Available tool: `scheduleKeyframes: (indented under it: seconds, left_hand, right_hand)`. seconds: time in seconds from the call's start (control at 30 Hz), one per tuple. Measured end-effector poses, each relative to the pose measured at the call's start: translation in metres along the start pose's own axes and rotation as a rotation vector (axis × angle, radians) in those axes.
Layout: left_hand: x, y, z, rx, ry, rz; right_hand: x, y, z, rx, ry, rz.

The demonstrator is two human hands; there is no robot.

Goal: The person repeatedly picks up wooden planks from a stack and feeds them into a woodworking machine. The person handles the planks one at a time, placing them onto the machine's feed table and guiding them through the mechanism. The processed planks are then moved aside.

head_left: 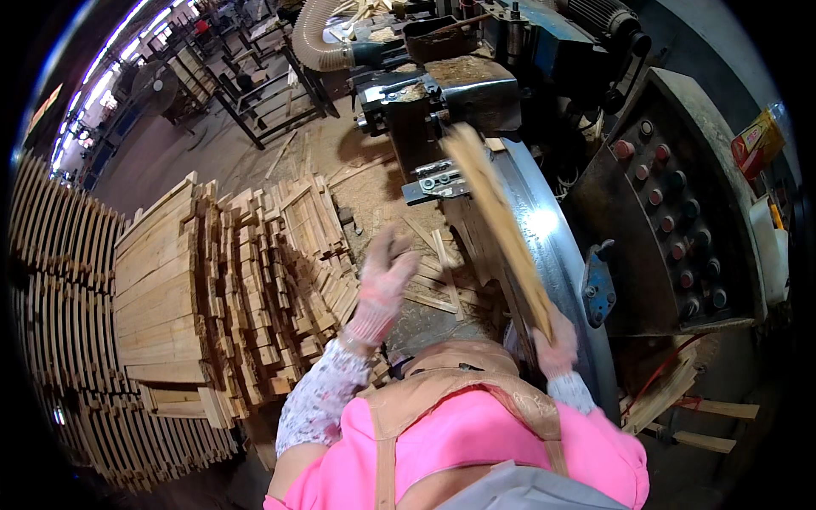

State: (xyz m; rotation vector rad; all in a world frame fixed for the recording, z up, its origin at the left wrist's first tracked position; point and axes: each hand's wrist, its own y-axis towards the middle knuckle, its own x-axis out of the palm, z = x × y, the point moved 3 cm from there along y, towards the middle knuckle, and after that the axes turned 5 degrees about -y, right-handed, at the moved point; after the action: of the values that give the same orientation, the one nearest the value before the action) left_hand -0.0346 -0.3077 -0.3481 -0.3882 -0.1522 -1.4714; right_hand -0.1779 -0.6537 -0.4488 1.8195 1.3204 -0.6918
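While the right hand (558,347) grips the near end of a wooden strip (503,225) slanting along the metal machine bed (537,191), left hand (389,265) hangs half-open, apparently empty; positioning seems underway, the next move calling for steady alignment.

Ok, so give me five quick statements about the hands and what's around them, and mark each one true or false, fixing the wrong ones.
1. The right hand has its grip on a long wooden strip. True.
2. That grip is at the strip's far end. False: it is at the end nearer the person.
3. The left hand is holding a hammer. False: it is raised, with nothing visible in it.
4. The control panel with its round buttons stands to the person's right. True.
5. The big stack of wooden pieces is on the person's right. False: it is on the left.
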Motion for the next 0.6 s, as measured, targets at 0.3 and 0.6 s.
scheduleKeyframes:
  seconds: [0.3,0.6]
  left_hand:
    - [-0.105,-0.092,0.103,0.521,0.200,0.404]
    - [-0.274,-0.176,0.269,0.864,1.167,1.139]
  right_hand:
    - [0.057,0.050,0.072,0.081,-0.466,0.154]
    - [0.117,0.206,0.054,0.031,-0.353,0.151]
